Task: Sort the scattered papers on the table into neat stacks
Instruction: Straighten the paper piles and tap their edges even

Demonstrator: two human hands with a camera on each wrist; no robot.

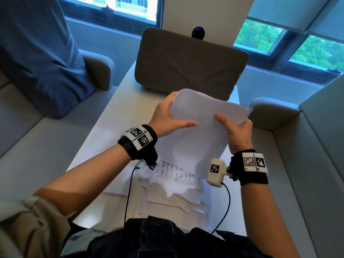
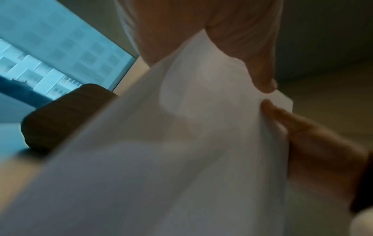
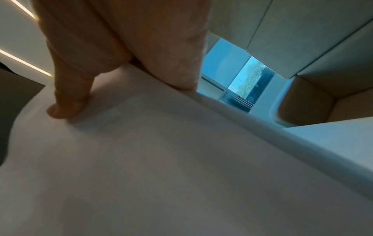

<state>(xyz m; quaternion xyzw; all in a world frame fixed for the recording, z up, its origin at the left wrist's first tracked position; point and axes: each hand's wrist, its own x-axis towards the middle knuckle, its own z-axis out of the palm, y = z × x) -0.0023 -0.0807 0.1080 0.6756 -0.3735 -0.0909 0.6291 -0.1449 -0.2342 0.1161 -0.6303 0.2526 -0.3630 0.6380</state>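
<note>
White, limp paper sheets (image 1: 201,116) bow above the pale desk (image 1: 115,112), pinched at opposite edges by left hand (image 1: 167,116) and right hand (image 1: 236,131); a loose pinch could spill them onto the scattered pile (image 1: 176,192).

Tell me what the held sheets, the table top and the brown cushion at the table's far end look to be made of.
Held sheets: thin white matte paper; they bow between the left hand and the right hand.
Table top: smooth white surface with a slight sheen, probably laminate or painted board; it cannot be told which.
Brown cushion: soft woven-looking fabric, matte, with creases and rounded corners.
</note>
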